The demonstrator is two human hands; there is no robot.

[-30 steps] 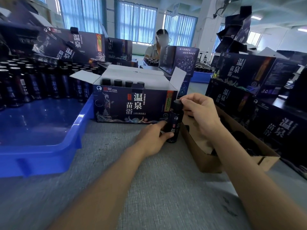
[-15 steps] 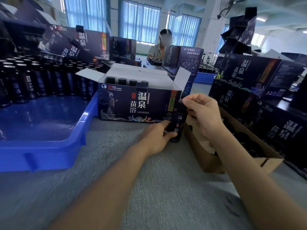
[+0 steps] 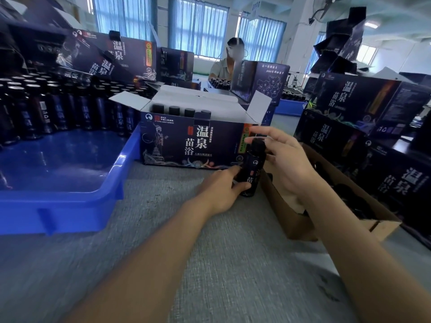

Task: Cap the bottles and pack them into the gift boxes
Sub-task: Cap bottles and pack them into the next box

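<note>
On the grey woven table covering (image 3: 210, 252), just at the near right corner of an open navy cardboard gift box (image 3: 193, 145), a small dark bottle (image 3: 253, 173) stands upright with its black screw cap (image 3: 257, 145) on. Its label shows a round white logo and the character 苗. The left hand (image 3: 221, 191) grips the bottle's lower body, fingers and thumb wrapped round it. The right hand (image 3: 283, 157) is beside the cap, fingers spread and loose; whether the thumb touches the cap I cannot tell. The gift box front reads "PICC" and 温泉 苗浴; its flaps stand up and four black caps show inside. A brown cardboard carton (image 3: 291, 220) sits to the right. A blue plastic tray (image 3: 70, 201) to the left holds rows of dark bottles (image 3: 46, 108). Closed navy boxes (image 3: 349, 106) printed 温泉 苗浴 are stacked further right.
</note>
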